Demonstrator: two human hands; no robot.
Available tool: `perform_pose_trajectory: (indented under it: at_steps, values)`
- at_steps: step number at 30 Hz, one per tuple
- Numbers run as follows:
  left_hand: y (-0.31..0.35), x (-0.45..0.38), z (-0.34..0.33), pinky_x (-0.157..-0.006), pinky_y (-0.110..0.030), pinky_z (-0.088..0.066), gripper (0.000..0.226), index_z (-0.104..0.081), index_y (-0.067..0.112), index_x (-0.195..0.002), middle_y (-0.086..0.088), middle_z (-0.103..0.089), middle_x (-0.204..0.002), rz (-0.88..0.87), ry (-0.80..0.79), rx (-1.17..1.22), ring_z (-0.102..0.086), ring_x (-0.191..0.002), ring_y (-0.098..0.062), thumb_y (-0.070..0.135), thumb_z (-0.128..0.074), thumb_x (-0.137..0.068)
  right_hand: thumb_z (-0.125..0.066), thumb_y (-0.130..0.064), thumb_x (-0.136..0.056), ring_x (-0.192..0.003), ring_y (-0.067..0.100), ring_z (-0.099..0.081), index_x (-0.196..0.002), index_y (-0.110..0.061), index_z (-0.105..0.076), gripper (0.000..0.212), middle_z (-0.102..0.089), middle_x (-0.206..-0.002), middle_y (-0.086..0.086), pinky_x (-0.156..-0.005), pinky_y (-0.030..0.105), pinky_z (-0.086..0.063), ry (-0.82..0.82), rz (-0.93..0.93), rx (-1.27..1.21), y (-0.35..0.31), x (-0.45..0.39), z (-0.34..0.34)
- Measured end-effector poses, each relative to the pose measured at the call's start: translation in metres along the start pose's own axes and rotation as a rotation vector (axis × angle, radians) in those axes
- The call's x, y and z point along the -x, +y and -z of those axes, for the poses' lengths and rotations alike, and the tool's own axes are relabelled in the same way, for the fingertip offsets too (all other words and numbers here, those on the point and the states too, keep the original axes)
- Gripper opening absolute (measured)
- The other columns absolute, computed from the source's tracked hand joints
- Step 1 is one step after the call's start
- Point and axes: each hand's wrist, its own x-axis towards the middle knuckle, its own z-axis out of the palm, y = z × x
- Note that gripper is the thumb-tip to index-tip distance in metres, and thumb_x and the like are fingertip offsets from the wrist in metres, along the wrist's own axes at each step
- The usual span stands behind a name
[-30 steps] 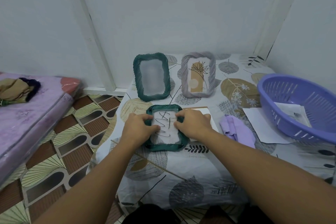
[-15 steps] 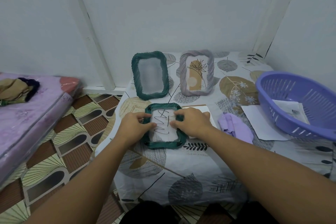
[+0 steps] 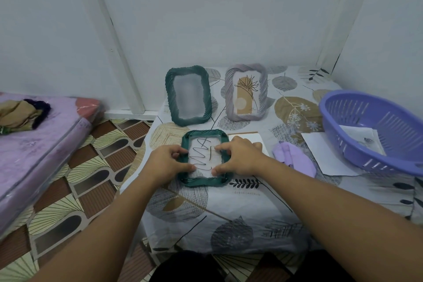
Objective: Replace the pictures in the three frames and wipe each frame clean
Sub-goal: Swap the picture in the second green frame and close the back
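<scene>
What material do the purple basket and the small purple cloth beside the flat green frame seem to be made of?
The purple basket looks like moulded plastic: its wall is smooth, slightly glossy and pierced with even slots. The purple cloth looks like soft fabric, perhaps microfibre: it is matt and lies crumpled in loose folds. The flat green frame has a ribbed, faintly shiny rim, probably plastic or resin.

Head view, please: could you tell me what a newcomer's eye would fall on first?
Both hands, left hand and right hand, work on a green frame lying flat at the table's near edge, its picture a black zigzag. Behind it stand a second green frame and a lilac frame; a purple basket sits at right.
</scene>
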Motion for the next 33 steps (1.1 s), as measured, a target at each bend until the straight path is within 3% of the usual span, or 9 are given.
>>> perform_pose_trajectory:
  at_steps: [5,13,20,25,28,31,33]
  values:
    - [0.002,0.002,0.0,-0.086,-0.028,-0.042,0.059,-0.069,0.03,-0.122,0.0,-0.06,-0.119,-0.009,0.01,-0.018,-0.054,-0.102,-0.015,0.037,-0.093,-0.069,-0.074,-0.082,-0.06,-0.128,0.023,-0.044,-0.142,-0.048,-0.05,0.091,-0.048,-0.132,-0.003,-0.099,0.045,-0.029,-0.014,-0.009,-0.028,0.002,0.0,-0.001]
    - [0.002,0.005,0.008,-0.067,-0.023,-0.043,0.047,-0.068,0.028,-0.12,0.003,-0.059,-0.108,-0.006,-0.053,0.135,-0.054,-0.091,-0.006,0.033,-0.087,-0.077,-0.074,-0.079,-0.064,-0.127,0.022,-0.046,-0.138,-0.048,-0.055,0.083,-0.051,-0.13,-0.004,-0.095,0.044,-0.027,-0.035,0.01,-0.04,0.003,0.0,0.002]
    - [0.003,0.005,0.007,-0.066,-0.026,-0.044,0.047,-0.068,0.027,-0.119,-0.004,-0.062,-0.109,0.006,-0.061,0.154,-0.057,-0.088,-0.012,0.024,-0.088,-0.077,-0.073,-0.076,-0.066,-0.125,0.024,-0.045,-0.14,-0.049,-0.052,0.081,-0.048,-0.13,-0.002,-0.091,0.041,-0.026,-0.02,0.001,-0.057,0.001,0.0,-0.002]
    - [0.002,0.003,0.007,-0.066,-0.025,-0.043,0.034,-0.068,0.029,-0.116,0.003,-0.061,-0.109,0.018,-0.067,0.185,-0.058,-0.094,-0.012,0.033,-0.082,-0.084,-0.071,-0.077,-0.069,-0.126,0.024,-0.045,-0.141,-0.048,-0.051,0.08,-0.048,-0.129,-0.003,-0.092,0.042,-0.027,-0.022,-0.001,-0.073,0.002,0.002,-0.002]
    - [-0.001,-0.002,0.005,-0.067,-0.028,-0.045,0.032,-0.067,0.03,-0.115,0.001,-0.067,-0.108,0.014,-0.009,0.126,-0.062,-0.095,-0.015,0.039,-0.079,-0.086,-0.063,-0.077,-0.078,-0.124,0.022,-0.047,-0.137,-0.046,-0.055,0.067,-0.053,-0.123,-0.005,-0.096,0.044,-0.03,0.02,0.003,-0.124,0.002,0.003,0.001]
    - [-0.003,-0.006,0.0,-0.065,-0.027,-0.046,0.027,-0.063,0.028,-0.117,0.005,-0.068,-0.1,0.043,0.152,0.05,-0.065,-0.086,-0.013,0.04,-0.07,-0.093,-0.059,-0.065,-0.089,-0.109,0.015,-0.055,-0.119,-0.041,-0.066,0.039,-0.058,-0.102,-0.012,-0.095,0.042,-0.033,0.227,-0.012,-0.204,0.002,0.007,0.005]
    - [-0.003,-0.008,-0.002,-0.061,-0.027,-0.045,0.022,-0.063,0.025,-0.112,0.004,-0.067,-0.098,0.063,0.244,0.002,-0.066,-0.079,-0.013,0.038,-0.067,-0.095,-0.06,-0.054,-0.094,-0.102,0.017,-0.058,-0.11,-0.037,-0.067,0.025,-0.061,-0.098,-0.01,-0.096,0.043,-0.04,0.348,-0.062,-0.216,0.008,0.008,0.009]
